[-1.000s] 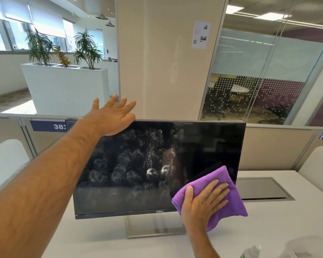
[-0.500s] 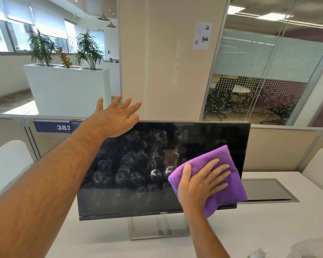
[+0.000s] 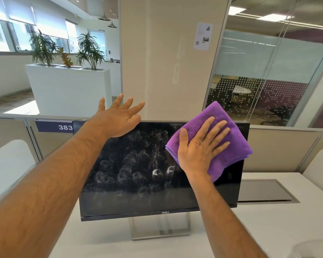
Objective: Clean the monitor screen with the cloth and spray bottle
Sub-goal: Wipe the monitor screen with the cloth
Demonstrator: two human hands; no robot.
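One purple cloth now sits at the upper right corner of the monitor, higher than a second ago. The right hand presses it flat against the screen, fingers straight and spread. The left hand, fingers splayed and holding nothing, rests at the monitor's top edge. One spray patch clouds the middle. The spray bottle is out of frame.

Monitor bottom bezel carried "DELL" logo; blue tag on partition read "383"; paper notice on column had illegible txt w/ QR-type code.
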